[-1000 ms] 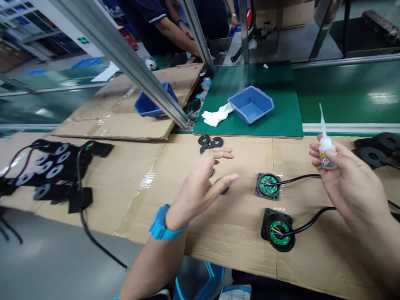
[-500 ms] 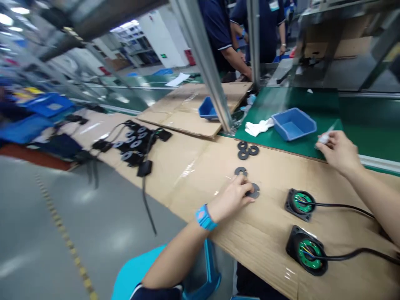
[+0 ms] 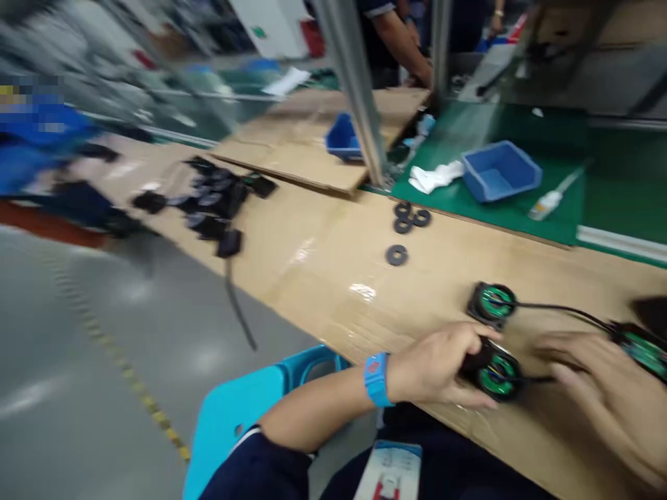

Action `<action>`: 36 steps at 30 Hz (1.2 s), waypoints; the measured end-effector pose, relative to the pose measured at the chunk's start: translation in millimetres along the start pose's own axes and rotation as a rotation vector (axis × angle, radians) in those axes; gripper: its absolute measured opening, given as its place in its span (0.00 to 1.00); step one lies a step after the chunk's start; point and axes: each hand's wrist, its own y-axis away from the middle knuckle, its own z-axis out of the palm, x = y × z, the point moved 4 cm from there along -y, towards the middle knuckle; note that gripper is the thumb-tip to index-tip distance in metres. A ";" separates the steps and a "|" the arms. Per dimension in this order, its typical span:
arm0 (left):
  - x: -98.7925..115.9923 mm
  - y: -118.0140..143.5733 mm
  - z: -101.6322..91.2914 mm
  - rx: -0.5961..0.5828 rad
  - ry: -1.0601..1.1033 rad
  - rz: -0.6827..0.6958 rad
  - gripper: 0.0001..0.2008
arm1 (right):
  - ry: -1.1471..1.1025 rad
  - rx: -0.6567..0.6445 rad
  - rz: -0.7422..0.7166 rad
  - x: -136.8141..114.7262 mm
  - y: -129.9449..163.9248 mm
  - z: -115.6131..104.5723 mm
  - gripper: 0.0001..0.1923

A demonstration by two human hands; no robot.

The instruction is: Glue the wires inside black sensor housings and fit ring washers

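My left hand [image 3: 442, 364] is closed round the edge of the nearer black square housing [image 3: 474, 364], with its round green circuit board facing up. From it a black cable [image 3: 536, 379] runs into my right hand [image 3: 609, 396], whose thumb and fingers close about it, blurred. Just beyond sits a second black housing [image 3: 482, 305] with a green board and a cable leading right. Further off lie a dark slotted ring [image 3: 397, 255] and a cluster of three dark rings [image 3: 403, 223]. A small clear bottle with a thin nozzle [image 3: 547, 205] lies on the green mat [image 3: 563, 226].
A blue bin [image 3: 500, 173] and white gloves [image 3: 435, 178] lie on the mat. Another blue bin [image 3: 342, 139] stands beside a metal post [image 3: 359, 90]. Black cabled parts [image 3: 213, 198] are heaped at left. A blue stool [image 3: 234, 410] stands below; another person's arm [image 3: 401, 45] shows beyond.
My left hand has left the rings and gripped the nearer housing; one slotted ring is gone from its spot. My right hand has put down the bottle and come to the cable.
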 end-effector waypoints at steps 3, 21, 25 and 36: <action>0.6 -1.1 2.7 -0.050 0.119 -0.129 0.28 | -0.004 -0.172 0.017 -11.9 11.7 -0.7 0.09; 17.1 21.7 23.3 0.186 -0.120 -0.288 0.26 | 0.185 0.143 -0.170 -43.3 14.1 -10.4 0.08; 20.2 22.2 26.6 0.221 -0.151 -0.298 0.26 | 0.215 0.162 -0.214 -46.7 21.5 -12.8 0.11; 39.9 20.8 3.5 0.140 -0.343 -0.228 0.16 | 0.213 0.168 -0.258 -51.3 28.7 -14.3 0.09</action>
